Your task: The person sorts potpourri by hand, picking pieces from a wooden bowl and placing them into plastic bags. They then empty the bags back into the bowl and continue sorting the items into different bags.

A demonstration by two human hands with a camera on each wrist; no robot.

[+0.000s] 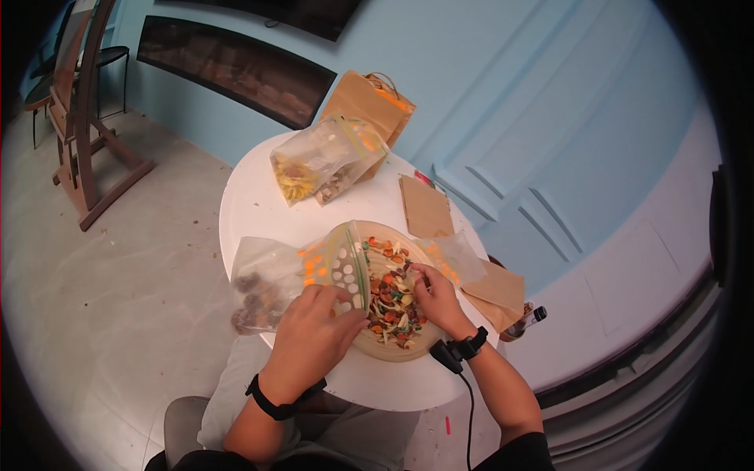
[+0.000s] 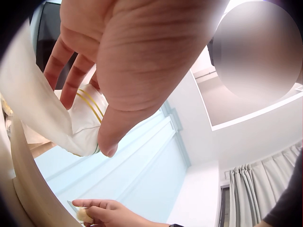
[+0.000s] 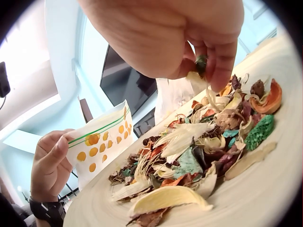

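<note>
- Blue wall (image 1: 471, 86) backs the room, with a dark screen (image 1: 236, 71) set low on it and an easel (image 1: 85, 157) standing on the grey floor (image 1: 118, 290) at the far left
- A round white table (image 1: 251, 196) stands before the seated person
- Near its far edge, a paper bag (image 1: 357, 98) with handles stands upright behind two filled bags (image 1: 302, 153), one showing yellow pieces inside
- Brown packets (image 1: 424, 208) lie on the right side, with a clear pouch (image 1: 463, 255) near them, beside the plate
- The round plate (image 1: 428, 334) rests on the near part of the table, and a mound of dried pieces (image 1: 393, 302), orange, green, red and cream, lies across its middle
- A long curved yellow piece (image 3: 170, 198) and a rough green piece (image 3: 259, 133) lie among them
- Left of the mound, a zip bag (image 1: 271, 263) with orange and white dots lies tilted, its zip edge over the plate and brown clumps (image 1: 255, 302) in its far end
- The left hand (image 1: 314, 334) grips that zip edge, thumb on one side and fingers on the other
- The right hand (image 1: 440, 302) is above the mound's right side, narrowed to a pinch on a small green bit (image 3: 201, 64) and a pale bit (image 3: 196, 78)
- Black bands (image 1: 271, 402) circle both wrists, and a cable (image 1: 471, 416) hangs by the right one
</note>
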